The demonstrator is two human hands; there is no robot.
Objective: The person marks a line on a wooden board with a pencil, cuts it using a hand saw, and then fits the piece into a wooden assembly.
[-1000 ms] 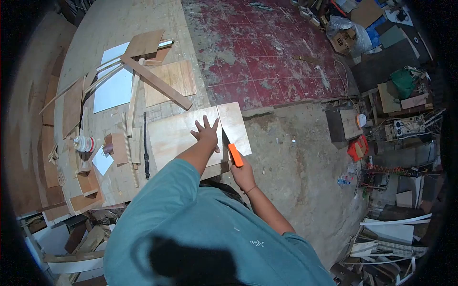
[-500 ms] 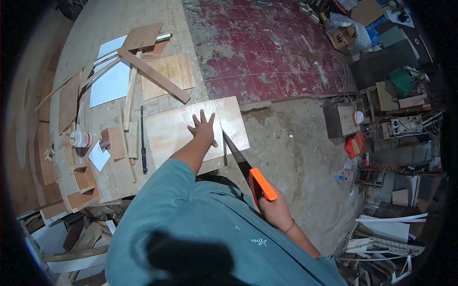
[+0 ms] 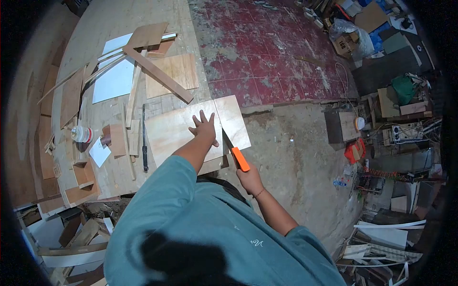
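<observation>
A pale plywood sheet point(image 3: 167, 125) lies on the worktable, its right end sticking out past the table edge. My left hand point(image 3: 204, 131) presses flat on it with fingers spread. In my right hand point(image 3: 249, 179) is the orange handle of a handsaw point(image 3: 241, 159). The saw's dark blade sits in a cut that runs across the sheet, just right of my left hand. Much of the blade is hidden by the sheet and the handle. Beyond the cut is the narrower right-hand piece of plywood point(image 3: 232, 121), still lined up beside the larger part.
On the worktable point(image 3: 119, 183) lie wood strips point(image 3: 157, 74), a white board point(image 3: 112, 81), a dark bar point(image 3: 144, 138) and a white tub point(image 3: 81, 134). Red tiled floor point(image 3: 272, 57) is beyond. Scrap wood point(image 3: 381, 238) and a dark box point(image 3: 341, 126) stand to the right.
My right hand has pushed the saw forward and up, so its handle is now close to the sheet's edge and less blade shows. My left hand stays on the plywood.
</observation>
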